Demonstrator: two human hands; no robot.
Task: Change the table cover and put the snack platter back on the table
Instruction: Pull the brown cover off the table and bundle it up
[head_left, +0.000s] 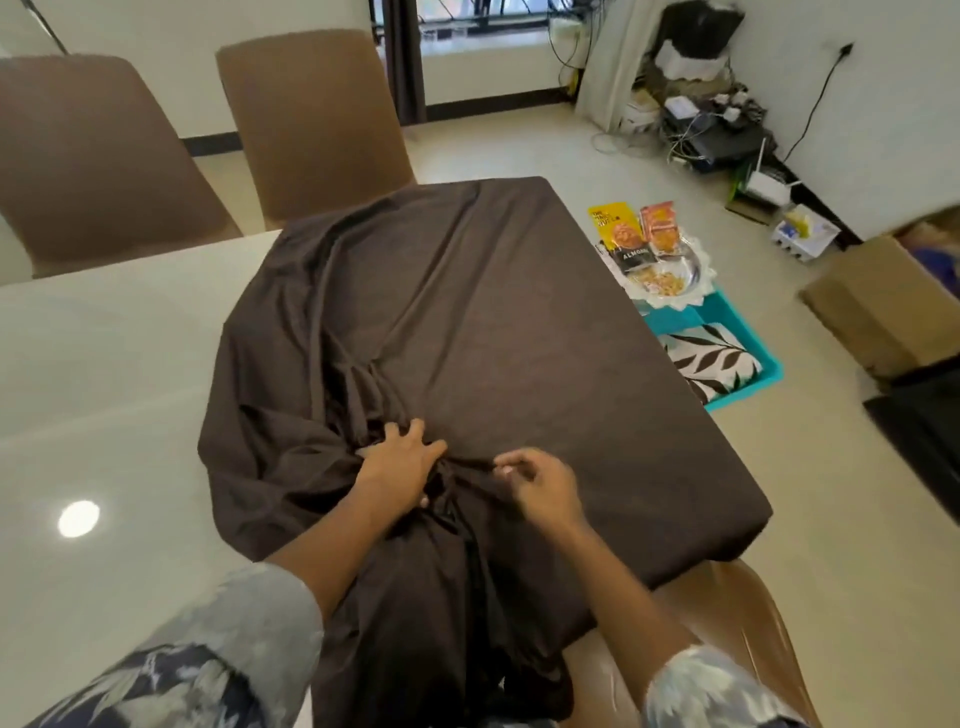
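A dark brown table cover (493, 332) lies over the right end of the glossy white table (104, 364), smooth at the far right and bunched in folds toward me. My left hand (402, 460) grips a gathered bunch of the cover near the table's front edge. Just to its right, my right hand (540, 486) hovers over the cloth with curled fingers, and I cannot tell whether it pinches the fabric. The snack platter (662, 270), a metal bowl of nuts on a white doily with snack packets, sits on the floor at the right.
A teal tray (727, 332) holding a leaf-patterned folded cloth (711, 364) lies on the floor under the platter. Two brown chairs (311, 119) stand at the far side, another (727, 623) right below me. Cardboard boxes (883, 306) and tangled cables (701, 130) fill the right corner.
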